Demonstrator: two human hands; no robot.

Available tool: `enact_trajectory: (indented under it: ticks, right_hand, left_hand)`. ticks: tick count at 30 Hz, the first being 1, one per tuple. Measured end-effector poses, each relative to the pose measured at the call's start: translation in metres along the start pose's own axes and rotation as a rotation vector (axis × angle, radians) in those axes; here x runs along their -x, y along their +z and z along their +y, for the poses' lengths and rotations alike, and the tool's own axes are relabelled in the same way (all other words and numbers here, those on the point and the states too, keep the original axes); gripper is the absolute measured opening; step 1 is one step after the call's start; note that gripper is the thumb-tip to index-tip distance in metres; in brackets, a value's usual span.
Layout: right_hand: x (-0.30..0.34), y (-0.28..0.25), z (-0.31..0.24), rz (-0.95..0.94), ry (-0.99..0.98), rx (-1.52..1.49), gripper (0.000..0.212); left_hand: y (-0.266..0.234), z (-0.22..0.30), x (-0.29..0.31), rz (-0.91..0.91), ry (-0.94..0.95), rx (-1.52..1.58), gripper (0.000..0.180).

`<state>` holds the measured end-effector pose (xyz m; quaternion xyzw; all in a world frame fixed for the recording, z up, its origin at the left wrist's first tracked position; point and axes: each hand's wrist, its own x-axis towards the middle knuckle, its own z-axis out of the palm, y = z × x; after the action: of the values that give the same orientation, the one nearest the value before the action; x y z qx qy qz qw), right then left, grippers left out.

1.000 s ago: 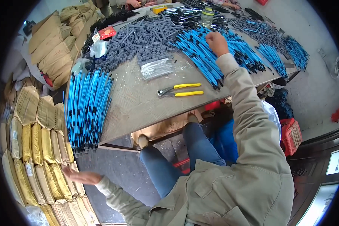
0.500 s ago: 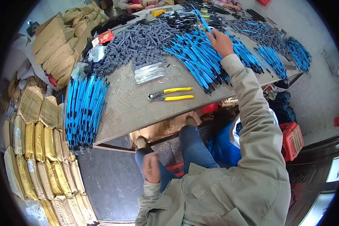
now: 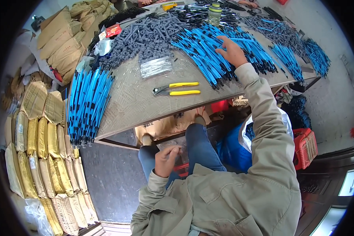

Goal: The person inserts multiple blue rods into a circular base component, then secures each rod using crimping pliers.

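the right hand (image 3: 232, 52) is over the blue rods (image 3: 204, 51) heaped on the table (image 3: 125, 102), thumb and fingers parted; the left hand (image 3: 166, 160) is above the legs (image 3: 202, 147), fingers curled, and i cannot tell if it holds anything; yellow-handled pliers (image 3: 184, 93) lie left of the rods, near grey parts (image 3: 145, 37)

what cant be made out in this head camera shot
All in the head view:
- Left hand: its own curled fingers hide whether it holds anything small.
- Right hand: it hides the blue sticks directly beneath; fingertip contact is unclear.
- Silver pieces: too small and crowded to count.
- Blue sack: partly hidden by the right sleeve.
- Co-worker's hand: cut off by the top edge.
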<state>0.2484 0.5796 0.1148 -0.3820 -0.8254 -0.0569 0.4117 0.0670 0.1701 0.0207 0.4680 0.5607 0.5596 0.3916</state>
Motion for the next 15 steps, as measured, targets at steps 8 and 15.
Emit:
enact_trajectory:
  ticks: [8,15]
  right_hand:
    - [-0.001,-0.007,-0.018,-0.091,0.016,0.028,0.034]
    - [-0.021,0.009,-0.003,-0.300,0.013,-0.526,0.021]
  left_hand:
    - [0.020,-0.002,-0.001,-0.128,0.017,-0.076,0.017]
    - [0.024,-0.004,0.000,-0.187,-0.044,-0.067,0.018]
